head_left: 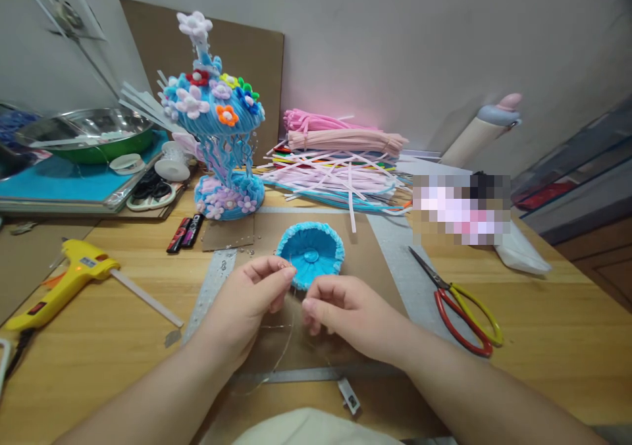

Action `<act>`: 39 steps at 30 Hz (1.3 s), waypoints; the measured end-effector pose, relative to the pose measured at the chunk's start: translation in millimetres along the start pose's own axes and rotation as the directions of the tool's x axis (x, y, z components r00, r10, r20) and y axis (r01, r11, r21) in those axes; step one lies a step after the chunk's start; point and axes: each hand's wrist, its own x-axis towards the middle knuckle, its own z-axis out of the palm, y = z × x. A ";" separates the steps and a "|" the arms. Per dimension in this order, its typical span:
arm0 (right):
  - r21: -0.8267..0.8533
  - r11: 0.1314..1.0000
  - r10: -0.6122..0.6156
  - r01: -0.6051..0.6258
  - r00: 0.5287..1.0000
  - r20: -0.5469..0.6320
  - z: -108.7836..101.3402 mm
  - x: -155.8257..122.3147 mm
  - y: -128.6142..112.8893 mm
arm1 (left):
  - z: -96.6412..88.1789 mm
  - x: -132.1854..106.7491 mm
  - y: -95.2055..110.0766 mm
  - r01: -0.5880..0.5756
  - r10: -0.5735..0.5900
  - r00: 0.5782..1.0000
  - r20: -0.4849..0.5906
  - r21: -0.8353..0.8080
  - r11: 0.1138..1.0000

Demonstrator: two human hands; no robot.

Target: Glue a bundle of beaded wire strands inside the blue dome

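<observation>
Clear thread (pixel 287 347) hangs just below your fingertips, in front of the cardboard mat (pixel 368 261), long axis running toward you and curving left at the low end. Your left hand (pixel 257 291) is nearer its top: thumb and forefinger pressed together, apparently pinching it. Your right hand (pixel 348 307) is just beside, fingers curled; can't tell if they grip anything. Thread looks thin, see-through, slack. Fluffy-rimmed blue bowl (pixel 309 275) sits right beyond your fingertips, hollow side showing
</observation>
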 end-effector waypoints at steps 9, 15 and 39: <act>-0.934 0.336 0.420 -0.116 0.907 0.039 20.4 -39.9 -25.9 | -6.1 0.3 3.9 -0.090 0.087 0.993 -0.082 -0.030 0.996; -0.829 0.534 0.304 -0.164 0.953 0.007 27.5 -49.5 0.1 | -4.9 -5.6 7.3 -0.088 0.086 0.993 -0.077 -0.023 0.996; 0.704 0.690 0.167 -0.168 0.983 0.072 32.3 -53.7 64.3 | -3.2 -5.2 8.1 -0.086 0.083 0.994 -0.068 -0.042 0.995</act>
